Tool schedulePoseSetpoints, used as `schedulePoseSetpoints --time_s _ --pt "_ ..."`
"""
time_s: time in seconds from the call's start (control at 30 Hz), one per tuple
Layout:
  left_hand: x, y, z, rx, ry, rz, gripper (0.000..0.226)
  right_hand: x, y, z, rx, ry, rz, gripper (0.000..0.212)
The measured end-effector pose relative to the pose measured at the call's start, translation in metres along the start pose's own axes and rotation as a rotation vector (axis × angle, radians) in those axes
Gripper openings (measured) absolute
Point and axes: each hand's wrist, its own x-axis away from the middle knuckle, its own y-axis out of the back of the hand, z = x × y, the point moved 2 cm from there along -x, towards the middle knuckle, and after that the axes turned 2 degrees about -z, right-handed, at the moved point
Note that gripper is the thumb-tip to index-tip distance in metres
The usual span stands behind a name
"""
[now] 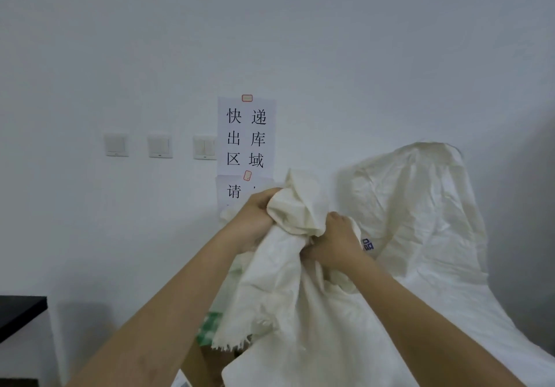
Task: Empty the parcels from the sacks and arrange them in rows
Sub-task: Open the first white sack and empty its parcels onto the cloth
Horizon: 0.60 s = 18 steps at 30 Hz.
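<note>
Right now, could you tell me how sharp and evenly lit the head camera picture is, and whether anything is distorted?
Head view: light is soft and even on the white wall, with no glare; the printed sign reads sharply, while the sack in the left hand and right hand looks slightly soft; faint shadow falls behind the second sack; wide-angle stretch lengthens both forearms; the right edge darkens.

Upper sheet (246, 135) on far wall: "快递 出库 区域", black print. Lower sheet (237, 191), part hidden: "请". Blue print on right sack (420, 206): unreadable.
</note>
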Motion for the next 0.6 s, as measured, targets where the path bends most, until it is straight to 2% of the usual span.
schedulePoseSetpoints --time_s 0.03,0.07,0.1,0.23,0.3,0.43,0.5,0.6 --pt "0.0 -0.005 -0.003 -0.002 -0.022 0.014 0.032 0.001 -0.002 0.002 -0.013 -0.03 -0.021 0.039" --pt "0.001 -0.007 -0.005 -0.016 -0.05 0.023 0.033 0.002 -0.004 0.002 -0.045 -0.056 -0.032 0.023" --pt "0.002 -0.008 -0.007 -0.022 -0.078 0.026 0.035 0.002 -0.004 0.002 -0.099 -0.09 -0.045 0.019" --pt "-0.002 0.012 -0.01 -0.095 -0.102 -0.028 0.047 -0.009 0.006 -0.006 -0.234 -0.139 -0.186 0.04" --pt "-0.005 0.026 -0.01 -0.175 -0.096 -0.074 0.046 -0.015 0.018 -0.008 -0.294 -0.115 -0.297 0.042" --pt "-0.008 0.04 -0.008 -0.416 0.004 -0.122 0.112 -0.028 0.044 -0.007 -0.449 -0.077 -0.491 0.035" --pt "-0.01 0.037 -0.01 -0.517 0.021 -0.098 0.125 -0.033 0.056 -0.001 -0.505 -0.061 -0.543 0.029" --pt "-0.021 0.031 -0.015 -0.576 -0.024 -0.108 0.126 -0.037 0.076 0.007 -0.526 -0.034 -0.638 0.021"
